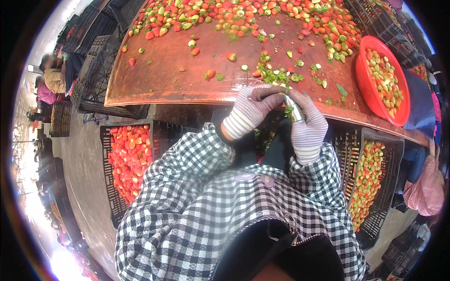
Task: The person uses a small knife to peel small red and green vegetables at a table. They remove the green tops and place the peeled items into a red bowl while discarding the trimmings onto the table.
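Observation:
My left hand [251,109], in a striped knit glove with stained fingertips, is raised at the table's front edge with thumb and fingers drawn together. Whether a strawberry sits between those fingertips is hidden. Close beside it, my right hand [307,123], gloved alike, grips a shiny metal tool [295,109]; the tool's working end cannot be made out. Green leaf bits [288,111] cling at the tool. Just beyond the fingers lies a pile of cut strawberry tops [276,75] on the reddish tabletop [165,77].
Strawberries [225,14] are heaped along the table's far side. A red plastic basin [362,70] of trimmed, pale strawberries stands at right. Below the edge, black crates hold red strawberries [130,158] at left and paler ones [367,175] at right. People [56,79] sit at far left.

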{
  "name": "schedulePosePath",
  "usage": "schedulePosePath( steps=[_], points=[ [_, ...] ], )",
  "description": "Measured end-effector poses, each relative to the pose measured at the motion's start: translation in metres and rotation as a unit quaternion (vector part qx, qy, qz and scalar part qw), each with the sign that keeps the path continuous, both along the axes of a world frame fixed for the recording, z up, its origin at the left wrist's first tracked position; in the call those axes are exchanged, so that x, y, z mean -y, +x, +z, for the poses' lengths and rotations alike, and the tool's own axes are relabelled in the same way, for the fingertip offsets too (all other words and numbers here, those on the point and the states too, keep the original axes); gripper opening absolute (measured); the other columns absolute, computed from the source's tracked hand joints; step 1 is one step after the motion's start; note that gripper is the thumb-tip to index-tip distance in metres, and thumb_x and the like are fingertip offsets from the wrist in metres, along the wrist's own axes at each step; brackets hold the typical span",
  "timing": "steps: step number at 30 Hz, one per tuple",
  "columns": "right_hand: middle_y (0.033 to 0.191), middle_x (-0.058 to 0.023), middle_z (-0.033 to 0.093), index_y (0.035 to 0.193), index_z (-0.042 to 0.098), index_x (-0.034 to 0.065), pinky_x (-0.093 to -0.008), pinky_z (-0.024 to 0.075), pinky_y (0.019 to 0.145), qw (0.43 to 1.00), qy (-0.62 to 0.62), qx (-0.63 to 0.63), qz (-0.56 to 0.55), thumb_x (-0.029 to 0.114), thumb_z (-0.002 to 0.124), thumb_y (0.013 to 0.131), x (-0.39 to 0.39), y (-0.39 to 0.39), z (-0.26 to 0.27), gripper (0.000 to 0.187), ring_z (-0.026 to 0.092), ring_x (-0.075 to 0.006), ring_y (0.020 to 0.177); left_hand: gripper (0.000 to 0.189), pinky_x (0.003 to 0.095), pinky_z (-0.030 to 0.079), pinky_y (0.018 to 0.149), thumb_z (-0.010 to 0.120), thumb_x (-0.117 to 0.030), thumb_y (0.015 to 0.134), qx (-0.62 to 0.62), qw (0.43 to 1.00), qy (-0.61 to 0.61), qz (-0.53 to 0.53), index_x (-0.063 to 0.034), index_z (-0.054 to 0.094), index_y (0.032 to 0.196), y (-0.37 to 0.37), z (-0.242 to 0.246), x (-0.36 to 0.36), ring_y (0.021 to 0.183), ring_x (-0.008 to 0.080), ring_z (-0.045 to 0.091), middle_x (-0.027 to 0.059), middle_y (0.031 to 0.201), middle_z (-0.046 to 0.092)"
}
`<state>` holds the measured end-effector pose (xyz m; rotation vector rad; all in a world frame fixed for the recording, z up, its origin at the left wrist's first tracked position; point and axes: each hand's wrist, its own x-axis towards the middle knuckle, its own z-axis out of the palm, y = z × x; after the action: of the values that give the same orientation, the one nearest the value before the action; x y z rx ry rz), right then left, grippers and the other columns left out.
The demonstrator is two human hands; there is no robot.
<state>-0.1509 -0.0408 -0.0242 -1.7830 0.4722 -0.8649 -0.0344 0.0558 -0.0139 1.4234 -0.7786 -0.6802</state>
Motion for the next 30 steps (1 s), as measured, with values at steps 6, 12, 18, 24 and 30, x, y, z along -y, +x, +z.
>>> schedulePosePath(
  steps=[6, 12, 18, 24, 30],
  points=[
    [0.104, -0.0143, 0.063, 0.11, 0.059, -0.0078, -0.0264, 0.049, 0.085, 0.914, 0.398, 0.034, 0.068, -0.005, 0.06, 0.082, 0.007, -0.006, -0.017, 0.029, 0.061, -0.0202, 0.096, 0.037, 0.0223, 0.043, 0.064, 0.06, -0.025, 0.088, -0.342, 0.932, -0.072, -0.097, 0.004, 0.056, 0.111, -0.007, -0.025, -0.017, 0.07, 0.011, 0.052, 0.0029, 0.078, 0.057],
    [0.101, -0.0136, 0.065, 0.11, 0.06, -0.0062, -0.0252, 0.0476, 0.086, 0.926, 0.367, 0.006, 0.082, 0.005, 0.064, 0.083, 0.014, -0.007, -0.035, 0.029, 0.062, -0.0177, 0.093, 0.028, 0.0282, 0.045, 0.063, 0.058, -0.024, 0.086, 0.018, 1.0, -0.004, 0.001, -0.0024, 0.057, 0.104, 0.067, -0.042, 0.015, 0.071, 0.0137, 0.054, 0.0037, 0.075, 0.054],
    [0.103, -0.0102, 0.066, 0.107, 0.064, 0.0005, -0.0254, 0.0484, 0.082, 0.967, 0.187, -0.149, 0.094, 0.009, 0.065, 0.084, 0.011, -0.004, -0.028, 0.025, 0.061, -0.0135, 0.093, 0.013, 0.0387, 0.049, 0.072, 0.06, -0.02, 0.079, 0.591, 0.711, 0.379, -0.027, -0.0081, 0.063, 0.085, 0.123, -0.053, 0.102, 0.089, 0.0289, 0.06, 0.011, 0.094, 0.058],
    [0.107, -0.0136, 0.063, 0.112, 0.06, -0.0036, -0.0262, 0.0476, 0.088, 0.965, 0.259, -0.023, 0.026, -0.003, 0.061, 0.083, 0.026, -0.006, -0.013, 0.029, 0.06, -0.0173, 0.099, 0.024, 0.0277, 0.048, 0.076, 0.064, -0.017, 0.083, 0.195, 0.967, 0.143, -0.076, -0.0034, 0.064, 0.103, 0.082, -0.04, 0.053, 0.085, 0.0156, 0.061, 0.0082, 0.091, 0.065],
    [0.101, -0.0127, 0.065, 0.104, 0.064, 0.0028, -0.0301, 0.0478, 0.086, 0.999, 0.037, 0.035, -0.016, -0.007, 0.061, 0.079, 0.017, 0.0, -0.015, 0.027, 0.063, -0.0188, 0.092, 0.024, 0.0249, 0.049, 0.079, 0.058, -0.005, 0.086, -0.014, 0.994, 0.069, -0.088, 0.0035, 0.061, 0.109, 0.016, -0.001, 0.025, 0.087, 0.012, 0.06, 0.006, 0.096, 0.064]
  ],
)
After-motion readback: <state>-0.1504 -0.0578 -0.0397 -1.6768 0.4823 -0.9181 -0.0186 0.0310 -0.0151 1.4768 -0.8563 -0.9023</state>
